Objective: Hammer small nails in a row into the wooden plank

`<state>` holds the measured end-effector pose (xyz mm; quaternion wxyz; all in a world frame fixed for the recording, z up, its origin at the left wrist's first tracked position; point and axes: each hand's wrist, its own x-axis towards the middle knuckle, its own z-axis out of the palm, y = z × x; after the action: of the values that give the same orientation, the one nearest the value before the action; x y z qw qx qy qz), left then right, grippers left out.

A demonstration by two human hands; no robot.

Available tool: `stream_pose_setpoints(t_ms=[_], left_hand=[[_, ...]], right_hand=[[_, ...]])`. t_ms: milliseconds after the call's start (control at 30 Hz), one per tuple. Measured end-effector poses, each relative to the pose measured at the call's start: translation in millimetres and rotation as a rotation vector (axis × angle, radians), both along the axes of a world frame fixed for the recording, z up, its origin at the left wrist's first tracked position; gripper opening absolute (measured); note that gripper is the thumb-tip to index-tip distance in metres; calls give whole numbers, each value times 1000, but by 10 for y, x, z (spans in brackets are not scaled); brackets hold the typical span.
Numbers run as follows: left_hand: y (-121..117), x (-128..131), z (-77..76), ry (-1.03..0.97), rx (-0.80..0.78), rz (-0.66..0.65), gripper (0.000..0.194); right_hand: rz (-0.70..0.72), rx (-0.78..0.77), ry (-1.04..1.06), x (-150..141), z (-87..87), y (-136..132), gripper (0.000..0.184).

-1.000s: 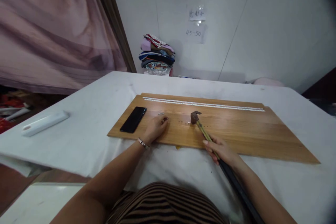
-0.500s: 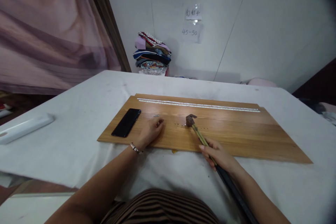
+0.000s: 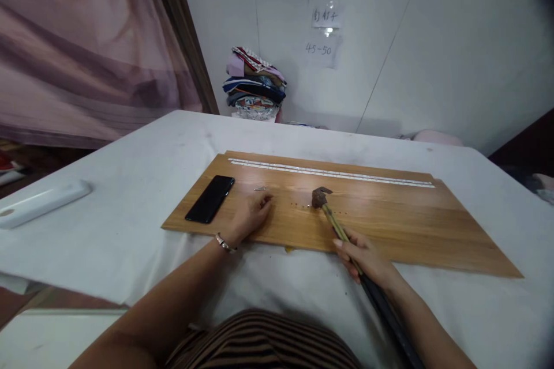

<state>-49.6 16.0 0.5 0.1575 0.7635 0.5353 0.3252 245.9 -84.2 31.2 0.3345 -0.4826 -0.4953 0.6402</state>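
Observation:
My right hand [image 3: 361, 256] is wrapped round the long handle of a claw hammer [image 3: 336, 227]. The rusty hammer head [image 3: 319, 197] is at the wooden board [image 3: 402, 213], over a row of small dark marks or nail heads; a tiny shiny nail head [image 3: 309, 206] shows beside it. On the board to the left lies my left hand [image 3: 251, 216], its fingers curled in; whatever they may hold is hidden. Just beyond those fingers are a few loose silvery nails [image 3: 259, 188].
A black phone [image 3: 210, 199] lies on the board's left end. Two white measuring strips [image 3: 329, 173] run along its far side. The board rests on a white-covered table [image 3: 130, 184], with a long white plastic object [image 3: 47, 202] at left. Folded clothes [image 3: 255, 83] are stacked by the wall.
The camera view has shifted slightly, so everything sits a little differently in the picture. Against the board, both hands and the hammer stay almost where they were.

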Motion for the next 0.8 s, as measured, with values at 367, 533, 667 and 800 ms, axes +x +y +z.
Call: stream_pose_setpoints(t_ms=[367,533,667,800], left_hand=[[-2,6,30,17,-27,-20,14],[4,13,37,14,-11,-19,13],[1,17,47,16,-14,-12,16],[-4,11,49,15,-36,-9,16]], right_hand=[[1,-2,-13,23,45,-25,33],[11,2,-5,13,-8,11,33],[-13,4,-8,22,11,7,32],[1,8,2,29,38,-23,32]])
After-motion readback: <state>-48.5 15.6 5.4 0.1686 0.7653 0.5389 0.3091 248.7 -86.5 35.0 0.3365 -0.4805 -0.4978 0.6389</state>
